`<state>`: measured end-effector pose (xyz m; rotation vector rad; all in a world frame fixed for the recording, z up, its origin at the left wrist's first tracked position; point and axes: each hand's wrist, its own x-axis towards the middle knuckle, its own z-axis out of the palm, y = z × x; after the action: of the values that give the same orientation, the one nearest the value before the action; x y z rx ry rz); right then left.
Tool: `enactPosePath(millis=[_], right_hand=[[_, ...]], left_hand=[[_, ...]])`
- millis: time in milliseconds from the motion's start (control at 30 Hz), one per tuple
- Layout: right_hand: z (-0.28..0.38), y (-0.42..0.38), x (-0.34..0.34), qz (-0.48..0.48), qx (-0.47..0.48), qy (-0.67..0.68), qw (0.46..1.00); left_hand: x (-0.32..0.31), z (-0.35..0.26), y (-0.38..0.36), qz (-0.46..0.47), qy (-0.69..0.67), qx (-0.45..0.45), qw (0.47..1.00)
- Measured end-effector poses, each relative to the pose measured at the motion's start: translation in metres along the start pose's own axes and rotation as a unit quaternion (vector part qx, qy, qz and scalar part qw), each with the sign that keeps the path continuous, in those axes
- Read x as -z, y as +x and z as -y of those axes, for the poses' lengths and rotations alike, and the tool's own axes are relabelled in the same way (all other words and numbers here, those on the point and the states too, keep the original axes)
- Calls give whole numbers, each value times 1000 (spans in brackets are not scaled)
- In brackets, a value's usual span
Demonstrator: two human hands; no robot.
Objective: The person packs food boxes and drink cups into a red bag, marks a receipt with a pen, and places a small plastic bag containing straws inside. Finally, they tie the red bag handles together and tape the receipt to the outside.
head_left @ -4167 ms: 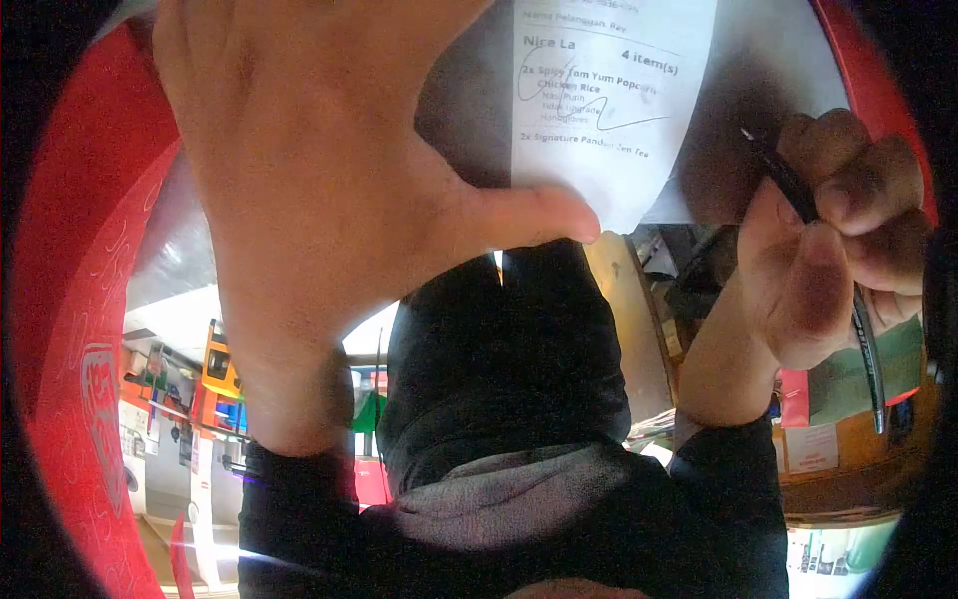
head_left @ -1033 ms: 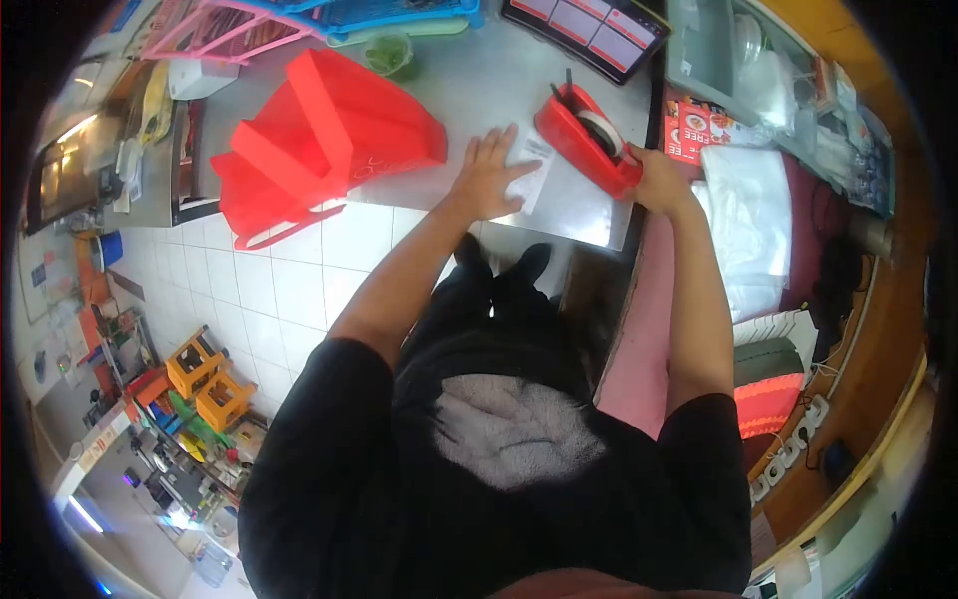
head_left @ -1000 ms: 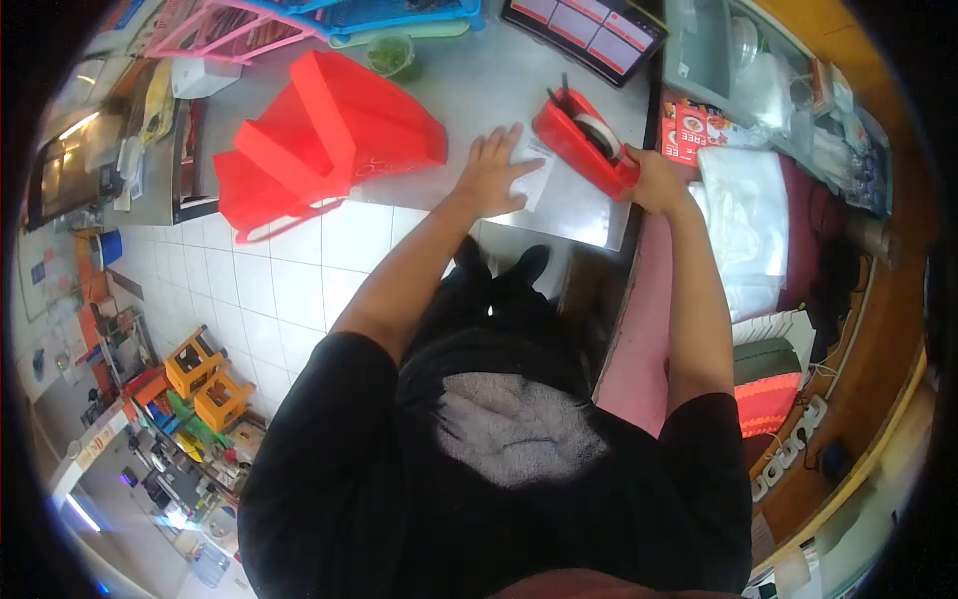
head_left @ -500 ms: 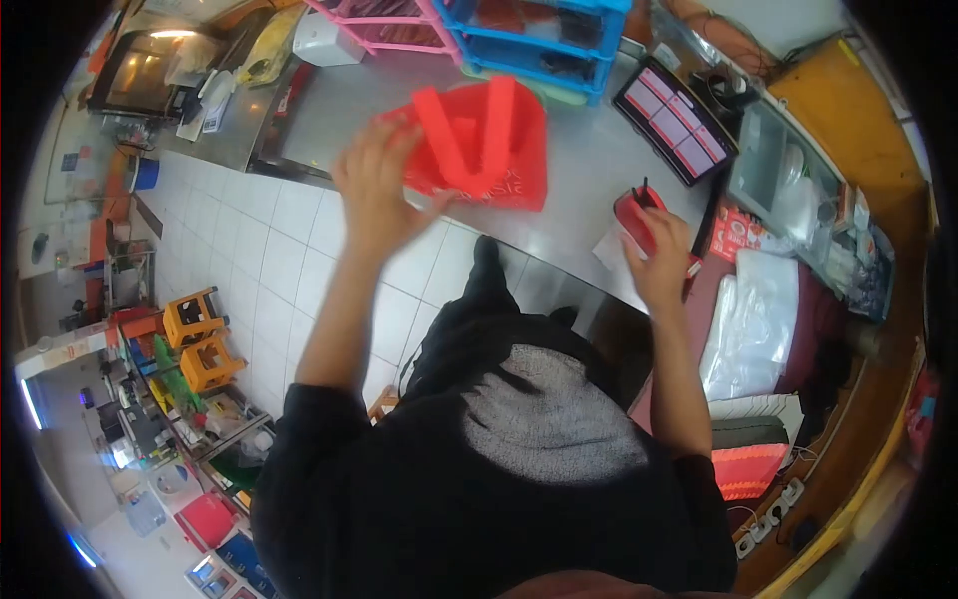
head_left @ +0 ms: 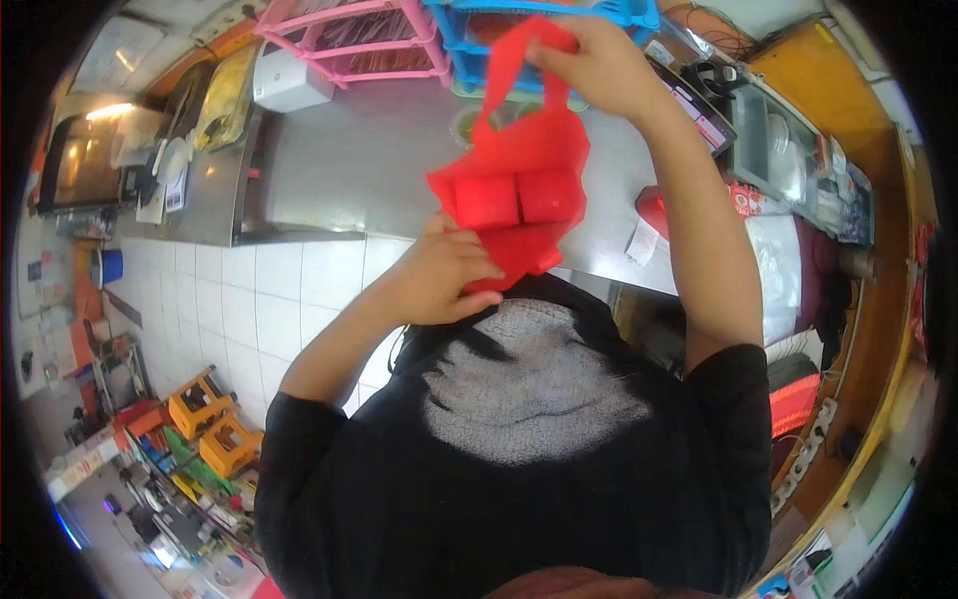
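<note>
Red bag (head_left: 539, 150), open, at the steel counter's (head_left: 329, 150) near edge
Right hand (head_left: 609, 75) pinches its raised handle (head_left: 507, 65); left hand's (head_left: 434, 275) fingers lie close together against its near left side, their grip unclear

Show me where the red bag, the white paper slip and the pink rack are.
Red bag (head_left: 529, 150): head view, on its side panel below the handle.
White paper slip (head_left: 643, 243): head view, on its printed face.
Pink rack (head_left: 390, 78): head view, on the bottom rail.
</note>
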<state>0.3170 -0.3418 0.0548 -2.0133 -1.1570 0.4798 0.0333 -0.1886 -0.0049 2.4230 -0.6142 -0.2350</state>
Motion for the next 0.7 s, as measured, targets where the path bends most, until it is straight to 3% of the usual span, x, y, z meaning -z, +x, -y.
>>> enactPosePath(millis=[33, 100, 167, 200, 233, 267, 300, 333, 367, 433, 533, 633, 700], right_hand=[[5, 24, 27, 121, -64, 49, 989], [10, 29, 30, 132, -88, 56, 986], [18, 8, -17, -86, -2, -42, 995], [14, 2, -24, -55, -2, 51, 997], [17, -11, -22, 10, 28, 50, 998], [18, -27, -17, 76, 59, 46, 994], [12, -46, -16, 60, 67, 174, 981], [-3, -58, -15, 44, 77, 300, 950], [-25, -62, -9, -23, 32, 327, 944], [-71, -65, -16, -147, -74, 392, 905], [-160, -17, -74, -39, -109, 102, 988], [-175, 18, -143, 26, -172, -153, 973], [-176, 26, -154, 76, -164, -218, 959]], left_hand=[[9, 6, 7, -90, 64, -12, 994], [29, 24, 33, -267, 180, -38, 946], [51, 32, 85, -460, 59, -8, 886], [54, 35, 96, -463, -9, 5, 886], [58, 38, 106, -468, -76, 17, 880], [49, 44, 102, -382, -146, 27, 912], [41, 48, 97, -291, -212, 36, 932], [33, 49, 83, -149, -149, 12, 977], [24, 47, 65, -2, -83, -8, 996], [10, 36, 42, 59, -150, -80, 984], [9, 24, 31, 92, -121, -93, 984], [20, 16, 33, 69, -119, -106, 985], [28, 16, 33, 25, -159, -113, 981]])
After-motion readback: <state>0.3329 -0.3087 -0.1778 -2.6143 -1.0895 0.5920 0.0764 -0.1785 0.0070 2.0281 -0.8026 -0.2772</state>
